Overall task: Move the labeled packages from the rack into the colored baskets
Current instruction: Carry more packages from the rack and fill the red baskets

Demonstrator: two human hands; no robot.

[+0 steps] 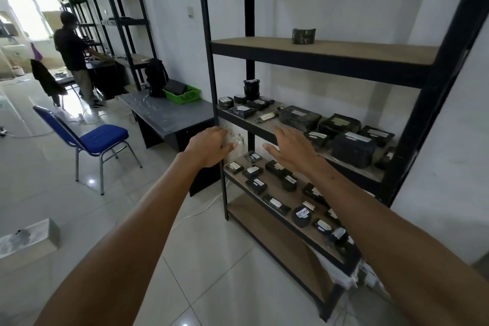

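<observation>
Leftmost, green basket [185, 92] sits on grey table [169, 116] beside rack [317, 58]. Left hand [209, 147] knuckles-up at rack's front post, fingers curled; grip on post cannot be told. Right hand [291, 148] palm-down, fingers spread, holding nothing, before middle shelf. Labeled packages [353, 148] lie flat there, labels up, long axes mixed.

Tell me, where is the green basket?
In the head view, the green basket sits on the grey table, left of the rack, beside a black bag.
</observation>
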